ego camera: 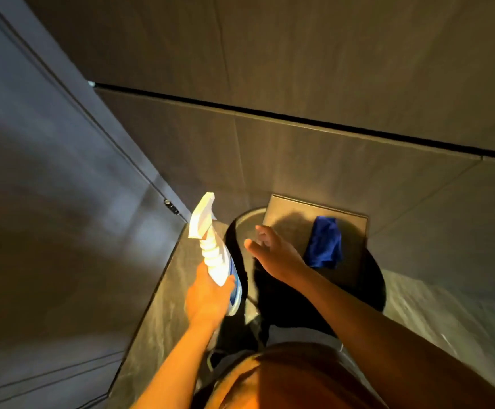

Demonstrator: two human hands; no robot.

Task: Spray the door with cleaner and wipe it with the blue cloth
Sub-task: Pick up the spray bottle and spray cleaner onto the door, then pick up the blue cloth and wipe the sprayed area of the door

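Fingers (225,286) of left hand (207,299) wrapped round spray bottle (221,261) low on body, nozzle up and aimed at door (48,187), guessing ready to spray. Right hand (272,252) empty, fingers spread, hovering mid-reach. Blue cloth (324,246) parked just beyond on bin lid (287,219), handy for wiping. Door looks unsprayed, hard to tell tbh.

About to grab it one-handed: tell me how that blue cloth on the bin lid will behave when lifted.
The blue cloth lies crumpled with soft folds, so it will probably hang limp and light. One edge droops over the bin lid, so it may slide if nudged. The open right hand could likely pinch it anywhere.
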